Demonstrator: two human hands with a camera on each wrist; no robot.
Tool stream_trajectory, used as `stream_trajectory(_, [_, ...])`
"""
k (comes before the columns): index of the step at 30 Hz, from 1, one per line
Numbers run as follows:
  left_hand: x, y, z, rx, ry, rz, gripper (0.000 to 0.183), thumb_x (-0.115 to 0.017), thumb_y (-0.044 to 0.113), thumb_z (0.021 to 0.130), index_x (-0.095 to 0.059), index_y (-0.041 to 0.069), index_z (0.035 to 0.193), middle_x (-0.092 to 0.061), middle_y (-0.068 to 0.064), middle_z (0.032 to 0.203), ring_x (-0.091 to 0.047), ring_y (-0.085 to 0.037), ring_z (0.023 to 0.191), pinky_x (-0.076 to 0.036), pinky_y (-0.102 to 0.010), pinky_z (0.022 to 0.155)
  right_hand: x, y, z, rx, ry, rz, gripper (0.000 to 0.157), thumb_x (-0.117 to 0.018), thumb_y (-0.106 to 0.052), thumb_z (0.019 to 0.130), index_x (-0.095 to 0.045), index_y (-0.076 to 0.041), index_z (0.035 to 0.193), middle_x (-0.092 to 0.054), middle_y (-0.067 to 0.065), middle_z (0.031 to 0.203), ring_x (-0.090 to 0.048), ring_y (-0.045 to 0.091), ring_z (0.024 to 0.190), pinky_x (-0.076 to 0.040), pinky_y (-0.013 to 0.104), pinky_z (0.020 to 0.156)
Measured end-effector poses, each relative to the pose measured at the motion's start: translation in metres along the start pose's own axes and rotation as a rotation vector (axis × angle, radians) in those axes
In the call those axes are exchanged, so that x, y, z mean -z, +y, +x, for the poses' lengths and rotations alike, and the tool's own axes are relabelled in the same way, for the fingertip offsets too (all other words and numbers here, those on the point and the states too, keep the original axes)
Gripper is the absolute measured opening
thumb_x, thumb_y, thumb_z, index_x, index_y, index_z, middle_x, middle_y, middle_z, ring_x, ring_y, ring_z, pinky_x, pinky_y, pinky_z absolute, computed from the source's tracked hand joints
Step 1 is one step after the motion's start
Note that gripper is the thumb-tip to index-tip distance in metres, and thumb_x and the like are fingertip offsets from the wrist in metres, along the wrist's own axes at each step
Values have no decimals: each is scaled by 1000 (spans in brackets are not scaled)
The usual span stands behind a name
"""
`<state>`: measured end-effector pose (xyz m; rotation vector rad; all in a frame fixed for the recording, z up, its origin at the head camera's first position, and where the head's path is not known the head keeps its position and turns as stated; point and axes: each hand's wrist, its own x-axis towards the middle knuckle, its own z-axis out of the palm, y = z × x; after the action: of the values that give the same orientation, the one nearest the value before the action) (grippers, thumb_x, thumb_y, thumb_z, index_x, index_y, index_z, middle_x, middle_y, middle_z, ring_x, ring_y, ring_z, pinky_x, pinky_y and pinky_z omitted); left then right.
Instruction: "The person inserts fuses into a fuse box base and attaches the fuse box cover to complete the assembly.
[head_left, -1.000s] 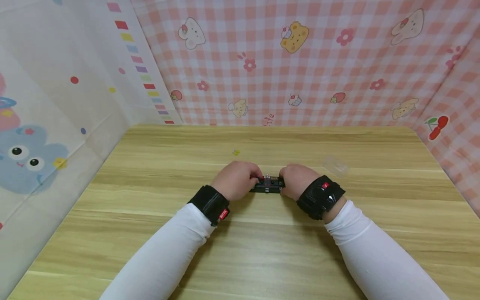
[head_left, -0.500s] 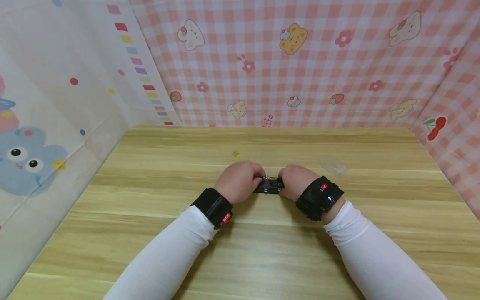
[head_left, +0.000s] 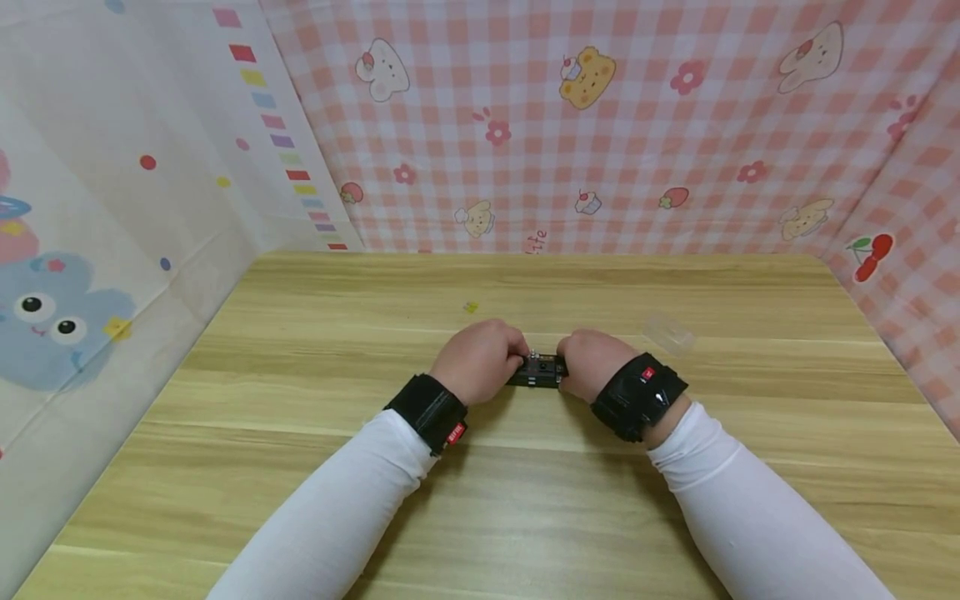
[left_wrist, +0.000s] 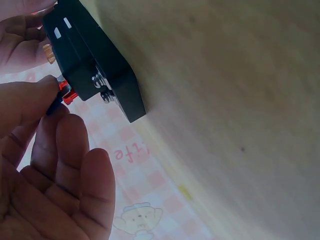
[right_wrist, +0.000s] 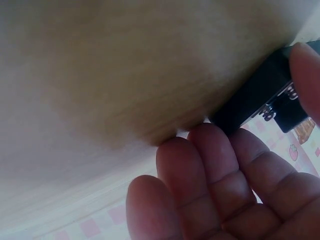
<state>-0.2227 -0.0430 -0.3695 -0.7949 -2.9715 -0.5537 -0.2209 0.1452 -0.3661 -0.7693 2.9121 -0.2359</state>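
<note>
A black fuse block (head_left: 542, 372) with metal screw terminals sits on the table between both hands. The left hand (head_left: 477, 360) is at its left end, thumb and forefinger pinching a small dark-blue blade fuse (left_wrist: 54, 103) against its upper side. Right beside that, a red blade fuse (left_wrist: 70, 96) stands in the block. Farther along is a tan one (left_wrist: 48, 53). The other left fingers curl loosely below the pinch. At the opposite end, the right hand (head_left: 595, 364) grips the block between thumb (right_wrist: 307, 80) and fingers. In the head view the left fingers hide the fuses.
Small yellow pieces (head_left: 470, 307) lie on the wooden table (head_left: 480, 508) beyond the left hand. A clear plastic cover (head_left: 670, 333) rests beyond the right wrist. A pink checked cloth (head_left: 637, 125) hangs behind the table's far edge.
The left hand has shifted slightly right along the block, its fingertips covering the red spot seen a second ago. The right hand keeps its grip on the other end.
</note>
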Motion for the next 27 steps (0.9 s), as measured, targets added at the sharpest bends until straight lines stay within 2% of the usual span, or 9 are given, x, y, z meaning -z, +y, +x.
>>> stream_trajectory(27, [2,0,-1,10,-20,17,7,-65,24,89,-72,23,92,-62,9,87,-51,-6,75,-46,-28,69,-1,1,0,-6,-6,7,15,-77,-14,73,-64,-7,80,-56,0,70,-48,16,61,-43,33,59])
